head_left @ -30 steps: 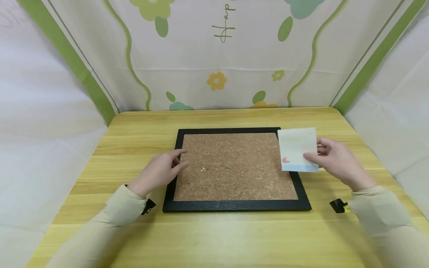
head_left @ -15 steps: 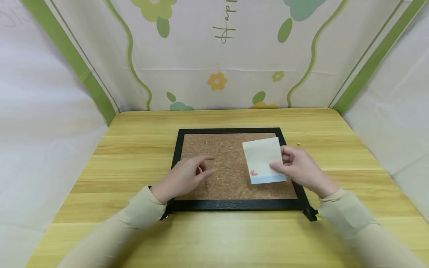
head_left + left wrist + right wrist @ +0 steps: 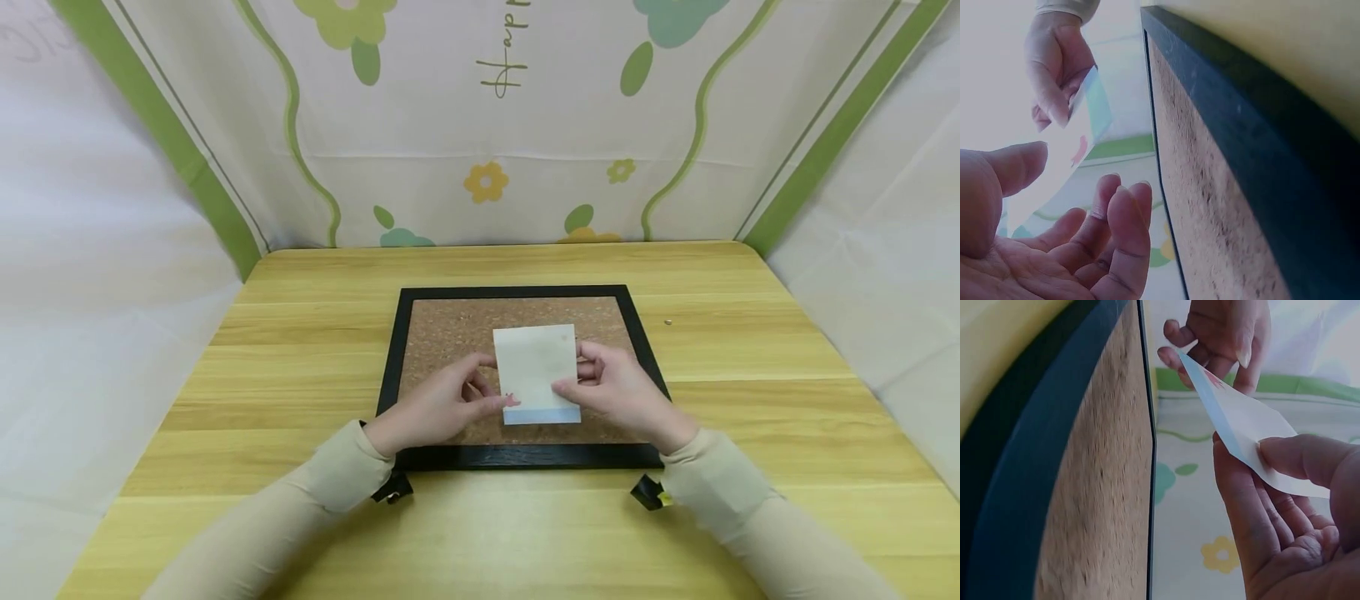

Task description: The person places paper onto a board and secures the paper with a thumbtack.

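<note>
Head: paper (image 3: 536, 368) in right grip (image 3: 621, 387)

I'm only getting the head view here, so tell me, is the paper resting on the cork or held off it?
Observer: Held off. The right wrist view shows a gap between the paper and the cork.
Operator: What's hidden behind the paper, on the side of the right-hand grip?
Observer: In the right wrist view, its fingers reach in behind the paper, opposite its thumb.
Operator: And is the left thumb, on the left-hand grip, pressing the paper?
Observer: No, the right wrist view shows open space between the left thumb and the paper's edge.
</note>
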A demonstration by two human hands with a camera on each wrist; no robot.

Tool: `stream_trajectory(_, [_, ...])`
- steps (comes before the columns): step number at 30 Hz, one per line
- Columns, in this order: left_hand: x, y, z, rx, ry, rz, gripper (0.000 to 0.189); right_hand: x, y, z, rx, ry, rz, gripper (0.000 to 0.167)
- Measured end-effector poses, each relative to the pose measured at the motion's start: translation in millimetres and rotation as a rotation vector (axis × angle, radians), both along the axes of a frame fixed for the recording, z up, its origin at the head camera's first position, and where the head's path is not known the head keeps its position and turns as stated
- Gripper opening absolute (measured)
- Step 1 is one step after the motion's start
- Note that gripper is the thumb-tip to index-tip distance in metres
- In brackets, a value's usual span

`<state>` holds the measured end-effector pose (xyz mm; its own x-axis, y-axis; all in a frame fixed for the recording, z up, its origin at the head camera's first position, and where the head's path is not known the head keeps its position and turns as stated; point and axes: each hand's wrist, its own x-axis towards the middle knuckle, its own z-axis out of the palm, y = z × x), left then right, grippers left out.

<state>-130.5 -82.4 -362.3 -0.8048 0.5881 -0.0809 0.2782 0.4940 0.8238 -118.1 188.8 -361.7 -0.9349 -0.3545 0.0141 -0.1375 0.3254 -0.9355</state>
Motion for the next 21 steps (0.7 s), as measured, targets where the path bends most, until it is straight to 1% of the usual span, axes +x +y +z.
stream_trajectory(6, [-0.3, -2.5, -5.3, 0.061, -0.031, -0.023, 0.041, 3.3, -12, -4.1, -0.004, -0.039, -0.007, 0.046])
stream_trajectory(11, [-0.5, -3.8, -7.3, 0.089, -0.048, -0.028, 0.049, 5.2, -17, -6.7, 0.009, -0.057, -0.005, 0.046])
stream_trajectory(14, [-0.6, -3.8, -8.0, 0.093, -0.064, -0.024, 0.05, 6.2, -20, -7.4, -0.01, -0.067, 0.01, 0.046])
stream_trajectory(18, [-1.5, -3.7, -9.5, 0.087, -0.069, -0.02, 0.045, 7.5, -22, -8.2, -0.033, -0.072, 0.039, 0.045])
stream_trajectory(21, [-2.3, -3.9, -10.3, 0.065, -0.039, -0.02, 0.037, 7.7, -22, -9.4, -0.024, -0.062, 0.05, 0.045])
